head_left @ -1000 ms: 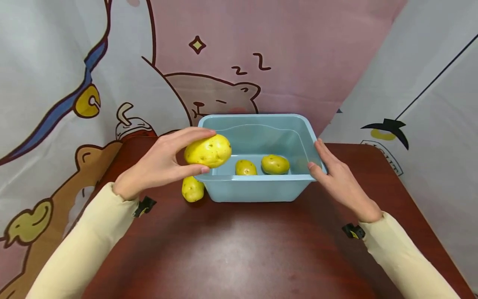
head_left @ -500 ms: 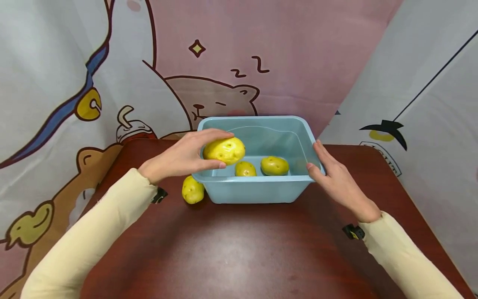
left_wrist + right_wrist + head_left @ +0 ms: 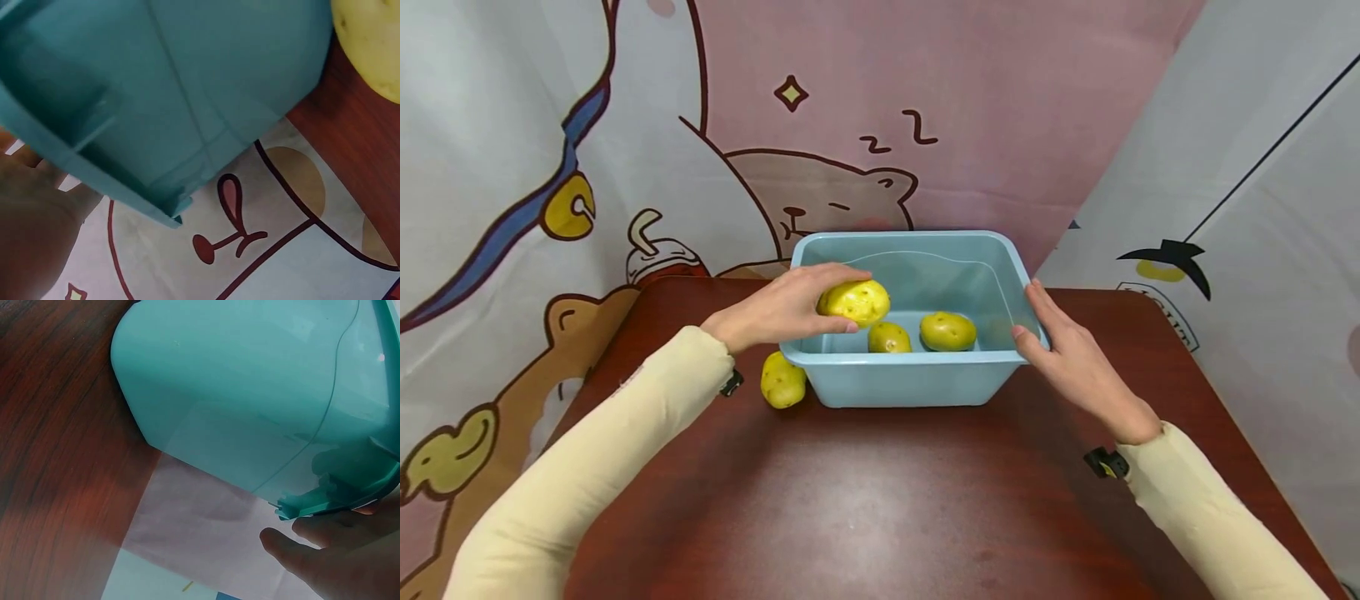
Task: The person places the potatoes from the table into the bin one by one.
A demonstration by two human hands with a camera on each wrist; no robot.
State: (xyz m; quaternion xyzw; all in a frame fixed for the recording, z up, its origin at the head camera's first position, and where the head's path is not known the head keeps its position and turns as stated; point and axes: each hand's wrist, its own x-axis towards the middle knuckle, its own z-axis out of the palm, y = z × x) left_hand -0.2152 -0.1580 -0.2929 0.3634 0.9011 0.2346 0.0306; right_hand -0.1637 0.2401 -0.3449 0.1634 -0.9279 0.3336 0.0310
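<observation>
My left hand (image 3: 790, 304) holds a yellow potato (image 3: 863, 302) between thumb and fingers, over the left part of a light blue plastic basin (image 3: 917, 382). Below and right of it, two more potatoes lie on the basin floor, a partly covered one (image 3: 890, 338) and a fuller one (image 3: 948, 332). My right hand (image 3: 1086, 367) grips the basin's right rim, thumb over the edge and fingers along the outside. In the right wrist view, fingers (image 3: 300, 550) show beside the rim. The held potato is out of sight in the left wrist view.
Another potato (image 3: 783, 381) sits on the dark red-brown table (image 3: 865, 500), against the basin's front left corner. A printed cartoon curtain (image 3: 1000, 117) hangs right behind the table's back edge.
My left hand has carried the potato rightward from outside the basin's left rim to over its inside, then slightly lower. The right hand stays at the rim.
</observation>
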